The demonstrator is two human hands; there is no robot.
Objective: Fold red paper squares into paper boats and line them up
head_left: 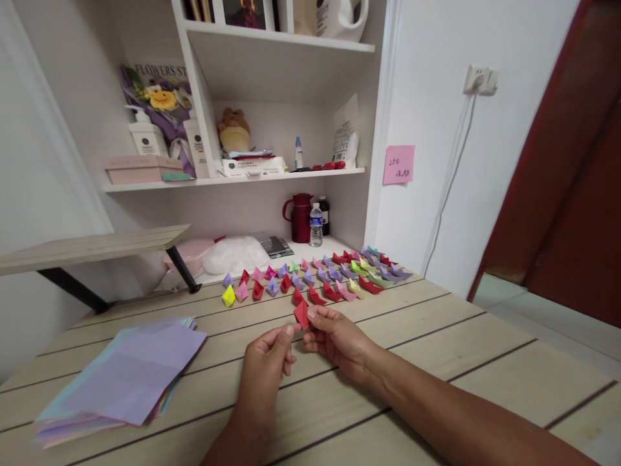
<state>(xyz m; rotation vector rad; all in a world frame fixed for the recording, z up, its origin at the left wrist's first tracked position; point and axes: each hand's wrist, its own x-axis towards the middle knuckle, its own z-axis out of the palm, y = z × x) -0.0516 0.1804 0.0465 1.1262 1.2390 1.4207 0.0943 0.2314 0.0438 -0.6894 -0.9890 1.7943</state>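
A small red folded paper piece is held up over the table, pinched between the thumb and fingers of my right hand. My left hand has its fingers curled, thumb against index finger, with the tips at the lower edge of the same red paper. Just behind it stand rows of small folded paper boats, among them a red boat, a pink boat and a yellow one. To the left lies a loose stack of coloured paper sheets, a purple sheet uppermost.
The slatted wooden table carries a small raised stand at its back left. Behind is a white shelf unit with a dark red jug and a water bottle. A cable hangs down the right wall.
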